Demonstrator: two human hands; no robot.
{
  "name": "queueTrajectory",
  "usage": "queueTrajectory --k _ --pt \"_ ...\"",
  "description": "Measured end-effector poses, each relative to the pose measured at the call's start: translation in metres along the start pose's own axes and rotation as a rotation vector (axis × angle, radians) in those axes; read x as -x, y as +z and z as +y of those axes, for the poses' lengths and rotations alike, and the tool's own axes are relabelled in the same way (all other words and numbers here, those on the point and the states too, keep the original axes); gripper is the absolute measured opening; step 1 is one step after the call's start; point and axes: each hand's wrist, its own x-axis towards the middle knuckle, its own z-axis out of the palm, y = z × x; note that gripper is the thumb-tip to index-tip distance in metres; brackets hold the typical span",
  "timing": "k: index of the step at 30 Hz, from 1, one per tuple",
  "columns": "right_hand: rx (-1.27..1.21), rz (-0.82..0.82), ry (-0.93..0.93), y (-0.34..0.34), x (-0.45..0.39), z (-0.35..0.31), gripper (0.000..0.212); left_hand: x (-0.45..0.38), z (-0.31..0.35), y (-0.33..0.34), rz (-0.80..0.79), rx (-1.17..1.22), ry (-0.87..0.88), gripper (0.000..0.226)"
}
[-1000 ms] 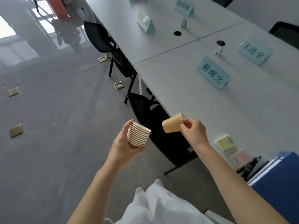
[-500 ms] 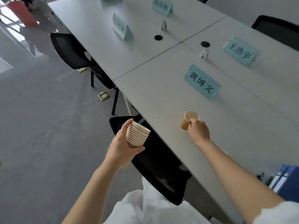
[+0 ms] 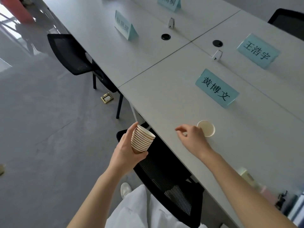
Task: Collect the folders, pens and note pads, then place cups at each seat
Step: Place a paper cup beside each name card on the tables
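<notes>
While my right hand (image 3: 192, 139) hangs just beside the single paper cup (image 3: 206, 128) on the table (image 3: 164, 83), its fingers loosely curled and holding nothing, I judge this seat served. That cup stands upright, mouth up, pale inside, in front of the blue name card (image 3: 216, 88). What matters for the next seat is the stack of cups (image 3: 142, 139): it lies to the left of my free fingers, tilted with its long axis leaning toward the table and the open rims facing my right hand, which is the nearer (and only free) hand to pull 1 off. My left hand (image 3: 126, 150) grips the stack around its lower end. The stack is tan with pale rims, about 10 cups nested, held off the table's edge above a black chair (image 3: 171, 181).
</notes>
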Motion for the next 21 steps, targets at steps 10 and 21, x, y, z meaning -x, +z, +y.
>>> queueTrajectory --k 10,21 --pt "-0.321 -0.334 -0.202 0.073 -0.025 -0.154 0.025 -0.034 -0.063 -0.087 0.004 -0.024 -0.004 0.100" --pt "-0.296 -0.344 -0.190 0.167 -0.099 -0.299 0.017 -0.098 -0.145 -0.243 -0.038 -0.074 0.020 0.082"
